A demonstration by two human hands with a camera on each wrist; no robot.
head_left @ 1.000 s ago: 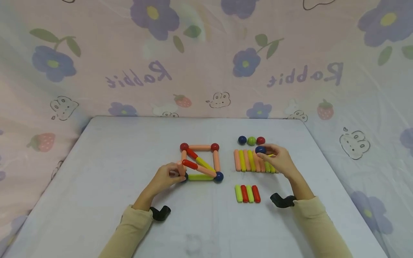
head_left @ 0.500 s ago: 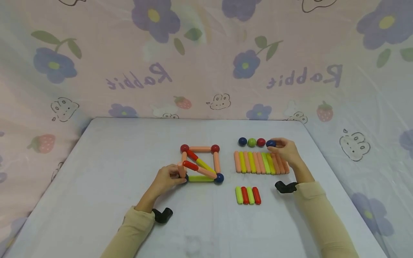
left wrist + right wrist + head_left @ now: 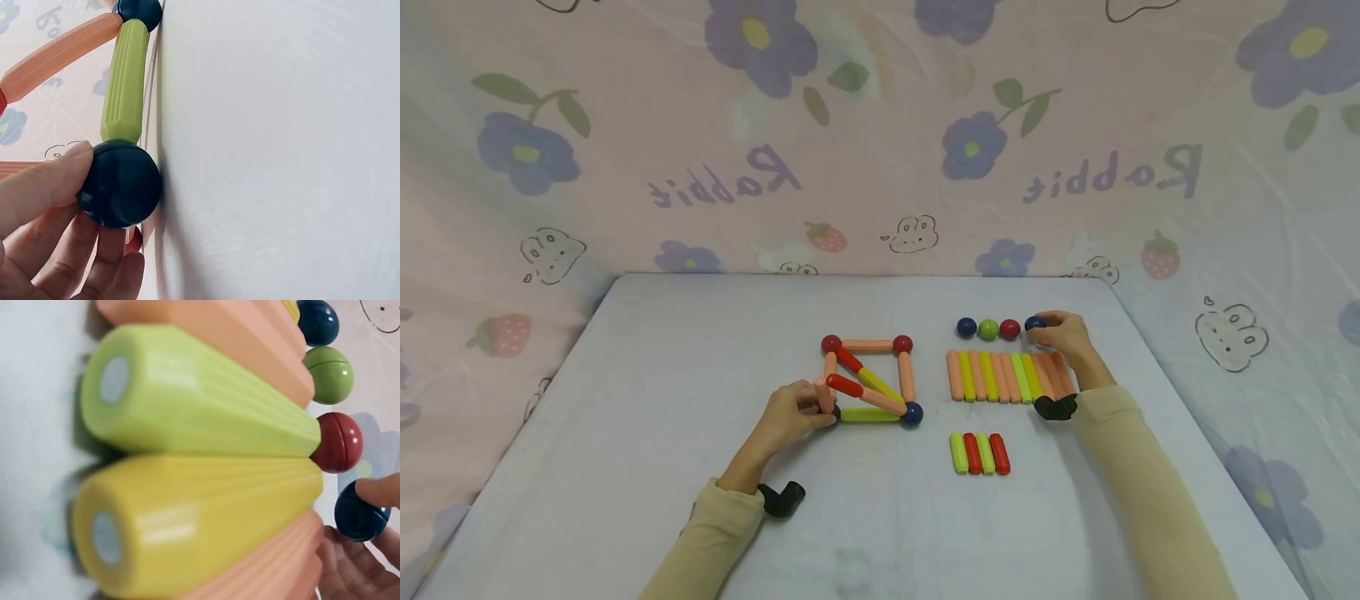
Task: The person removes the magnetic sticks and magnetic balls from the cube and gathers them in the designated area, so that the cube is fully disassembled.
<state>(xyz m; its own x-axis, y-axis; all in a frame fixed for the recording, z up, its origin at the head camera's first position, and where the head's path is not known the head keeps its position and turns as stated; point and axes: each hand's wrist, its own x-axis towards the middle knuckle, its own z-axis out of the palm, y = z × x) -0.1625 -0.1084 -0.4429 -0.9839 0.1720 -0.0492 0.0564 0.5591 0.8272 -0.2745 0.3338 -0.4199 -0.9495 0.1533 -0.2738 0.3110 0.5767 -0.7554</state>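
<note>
My left hand (image 3: 790, 415) grips a dark blue ball (image 3: 122, 184) at the near left corner of a frame of magnetic rods and balls. A green rod (image 3: 871, 415) joins this ball to another blue ball (image 3: 912, 413). From that second ball a pink rod (image 3: 883, 402) slants up, tipped with a short red rod (image 3: 846, 385). One more pink rod (image 3: 823, 395) rises beside my left fingers. My right hand (image 3: 1066, 337) pinches a blue ball (image 3: 361, 511) at the right end of a row, beside a red ball (image 3: 1010, 328).
Further along that row are a green ball (image 3: 988, 329) and a blue ball (image 3: 966, 327). In front lies a row of pink, yellow (image 3: 200, 525) and green rods (image 3: 200, 394). Several short green and red rods (image 3: 999, 454) lie nearer on the white table (image 3: 865, 517).
My right hand has carried the blue ball from over the rods to the right, then slightly back, to the end of the ball row. My left hand has kept its grip in place.
</note>
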